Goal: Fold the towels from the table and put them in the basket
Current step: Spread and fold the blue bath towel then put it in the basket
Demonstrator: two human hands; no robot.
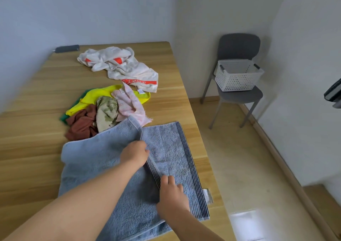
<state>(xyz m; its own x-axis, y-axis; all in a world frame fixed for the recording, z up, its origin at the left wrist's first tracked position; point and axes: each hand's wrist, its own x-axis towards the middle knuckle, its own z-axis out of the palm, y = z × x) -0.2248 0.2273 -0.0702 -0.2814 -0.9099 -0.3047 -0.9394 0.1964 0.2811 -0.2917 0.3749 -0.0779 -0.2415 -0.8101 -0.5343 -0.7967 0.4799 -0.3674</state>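
Note:
A blue towel (171, 154) with dark striped borders lies on the near right part of the wooden table (36, 96), its left half folded over toward the middle. My left hand (134, 153) grips the folded-over striped edge at its far part. My right hand (172, 194) holds the same edge nearer to me. Behind it sits a heap of small towels: pink (129, 104), leaf-patterned (107, 111), brown (83, 122), yellow (96, 96) and green. Farther back lies a crumpled white towel (125, 67) with orange bands. A white perforated basket (238, 74) rests on a chair to the right.
The grey chair (239, 44) stands in the room's corner, apart from the table's right edge, with bare floor between. A dark oblong object (67, 48) lies at the table's far left edge by the wall. A dark device (334, 93) juts in at the right.

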